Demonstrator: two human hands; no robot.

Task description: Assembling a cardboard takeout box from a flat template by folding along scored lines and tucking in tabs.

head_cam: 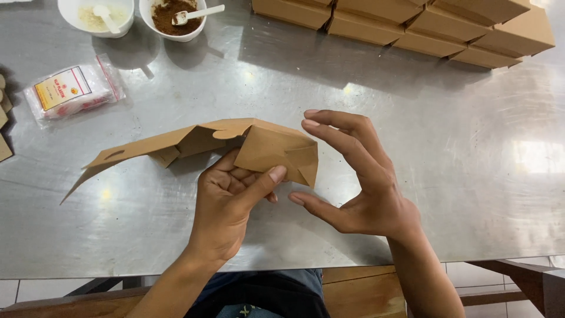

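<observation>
While left hand (231, 203) grips unfolded box (235, 148), bowl (172, 17) holds brown powder.

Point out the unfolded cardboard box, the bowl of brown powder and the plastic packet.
unfolded cardboard box (272, 150), head view, folded right panel.
bowl of brown powder (191, 33), head view, white rim.
plastic packet (73, 89), head view, middle.

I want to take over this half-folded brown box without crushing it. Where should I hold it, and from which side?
Probably the folded corner at the right end of the box, taken from below, as the left hand does with its thumb on the front panel. That end is already doubled and looks stiff. The long flap at the left hangs free and would likely bend. The right hand is open beside the box.
</observation>
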